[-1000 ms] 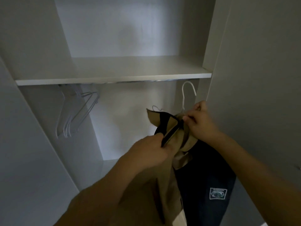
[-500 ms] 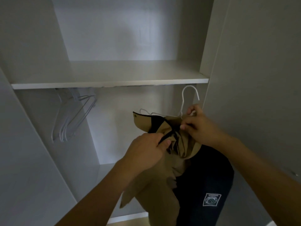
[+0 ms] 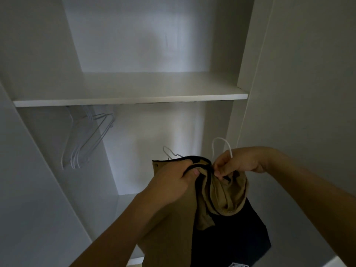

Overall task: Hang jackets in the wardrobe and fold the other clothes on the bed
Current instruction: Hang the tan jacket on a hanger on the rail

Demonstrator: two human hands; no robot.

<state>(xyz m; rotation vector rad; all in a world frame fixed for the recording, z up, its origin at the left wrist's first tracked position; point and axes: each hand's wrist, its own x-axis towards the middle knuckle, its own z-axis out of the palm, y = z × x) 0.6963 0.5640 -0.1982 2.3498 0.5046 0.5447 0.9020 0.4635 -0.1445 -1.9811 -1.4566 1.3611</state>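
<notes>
Tan jacket now sitting lower than a moment ago, in front of the wardrobe. Left hand gripping the black-edged collar, right hand pinching cloth and white hanger. Still getting fitted, not yet hanging. Patch on dark jacket nearly cut off, no words readable.

**Both hands up, fingers closed at centre frame**

Left arm rises from the bottom edge, left hand fisted, thumb tucked on top, gripping. Right arm sweeps in from the lower right, wrist bent, right hand pinching with fingertips. The two hands sit just beside each other, right slightly higher.
</notes>
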